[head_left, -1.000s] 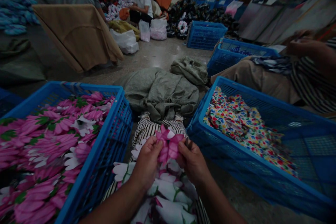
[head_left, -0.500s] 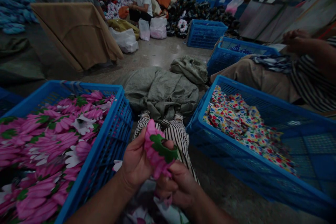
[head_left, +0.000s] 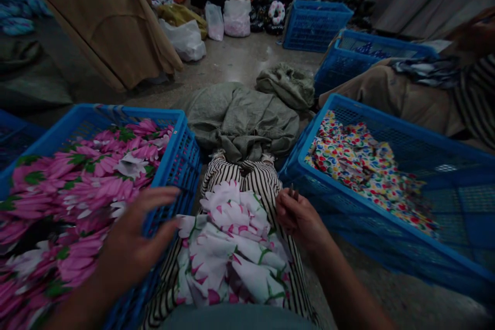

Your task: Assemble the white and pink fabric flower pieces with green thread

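Note:
My left hand is over the right side of the left blue crate, blurred, with thumb and fingers apart and nothing between them. Pink petal-shaped cloth pieces with green and white parts fill that crate. On my lap, over striped trousers, lies a heap of white cloth pieces with pink and green edging. My right hand is closed beside the heap, to its right. A small two-pointed dark tool sticks up from its fingers; its lower part is hidden, and I cannot tell its exact kind.
A right-hand blue crate holds colourful dotted cloth pieces. Grey-green sacks lie beyond my feet. A co-worker in stripes sits at the right edge. Farther off are a brown-covered stand, more blue crates and another seated person.
The pink and green piece has left my hands. My left hand has moved left and opened; my right has moved up and right. The lap heap is now uncovered, and the view has tilted down.

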Action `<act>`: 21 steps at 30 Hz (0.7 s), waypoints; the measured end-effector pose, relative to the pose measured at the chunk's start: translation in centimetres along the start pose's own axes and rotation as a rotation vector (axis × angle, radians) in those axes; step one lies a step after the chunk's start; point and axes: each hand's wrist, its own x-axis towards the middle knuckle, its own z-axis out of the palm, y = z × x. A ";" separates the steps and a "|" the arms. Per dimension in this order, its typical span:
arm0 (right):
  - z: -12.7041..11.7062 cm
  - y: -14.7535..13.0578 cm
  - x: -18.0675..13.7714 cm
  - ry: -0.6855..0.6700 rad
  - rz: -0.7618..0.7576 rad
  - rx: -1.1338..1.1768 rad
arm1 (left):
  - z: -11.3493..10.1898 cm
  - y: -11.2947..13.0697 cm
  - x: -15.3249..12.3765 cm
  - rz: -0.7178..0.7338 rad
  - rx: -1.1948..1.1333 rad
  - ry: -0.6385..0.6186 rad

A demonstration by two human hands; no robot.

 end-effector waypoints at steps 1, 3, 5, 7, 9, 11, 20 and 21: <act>0.4 0.1 0.1 0.008 0.001 -0.035 | 1.9 -0.1 -0.5 0.129 0.146 -0.231; 0.8 0.1 0.1 0.004 0.003 -0.072 | 5.3 -0.1 -1.0 0.232 0.280 -0.657; 0.7 -0.1 0.0 0.012 0.005 -0.069 | 7.4 0.1 -0.8 0.239 0.268 -0.795; 0.2 -0.2 -0.3 0.043 0.006 -0.057 | 8.1 0.2 -0.4 0.159 0.133 -0.724; -0.3 0.0 -0.6 0.059 -0.015 -0.055 | 8.4 0.2 0.3 -0.057 -0.085 -0.516; -0.5 0.2 -0.8 0.022 -0.052 -0.071 | 8.8 0.2 1.0 -0.371 -0.332 -0.245; 1.6 0.6 0.6 -0.060 -0.205 -0.229 | 11.3 0.6 2.1 -0.764 -0.858 0.013; 1.8 0.5 0.8 -0.037 -0.209 -0.236 | 11.2 0.6 2.0 -0.779 -0.875 0.016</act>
